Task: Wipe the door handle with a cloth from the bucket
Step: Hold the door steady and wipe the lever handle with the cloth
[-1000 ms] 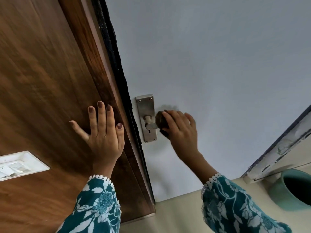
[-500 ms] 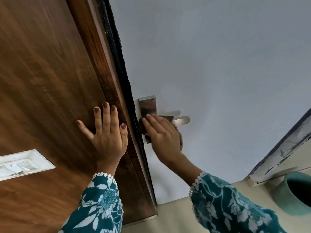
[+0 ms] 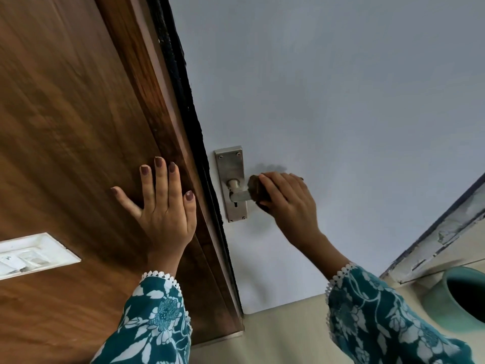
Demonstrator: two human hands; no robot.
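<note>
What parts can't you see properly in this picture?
- Head view: the outer end of the door handle is hidden by the cloth and right hand.
- Most of the cloth is buried inside that fist.
- The bucket is cut off by the right edge; its inside is too dark to see.
- The switch plate is cut off at the left edge.
- The left hand hides the wood under its palm.
</note>
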